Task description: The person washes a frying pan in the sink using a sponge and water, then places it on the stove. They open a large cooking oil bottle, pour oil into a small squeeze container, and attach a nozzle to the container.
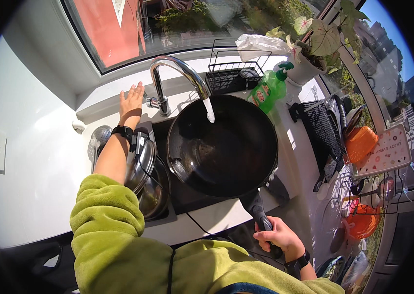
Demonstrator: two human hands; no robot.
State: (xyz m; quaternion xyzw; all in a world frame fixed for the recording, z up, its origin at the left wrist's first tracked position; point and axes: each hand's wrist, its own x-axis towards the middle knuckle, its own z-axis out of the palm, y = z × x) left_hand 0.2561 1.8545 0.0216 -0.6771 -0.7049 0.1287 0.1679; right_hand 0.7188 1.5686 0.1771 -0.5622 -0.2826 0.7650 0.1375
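My right hand (278,235) is closed around the black handle (260,213) of a dark wok (225,158). The wok lies over the sink area beneath a curved chrome faucet (177,62). A bright white streak (209,110) under the spout looks like running water. My left hand (132,100) is stretched out flat beside the faucet's side lever (148,98), holding nothing; whether it touches the lever cannot be told. Below my left forearm, steel pots or lids (148,165) are partly hidden by the arm. A slotted steel ladle (101,135) lies left of that forearm.
Behind the wok stand a black wire rack (229,75), a green pump bottle (270,88) and a potted plant (304,66). To the right are a dish rack (317,121), orange baskets (361,145) and a printed tray (387,150). A dark cloth (278,189) lies by the wok.
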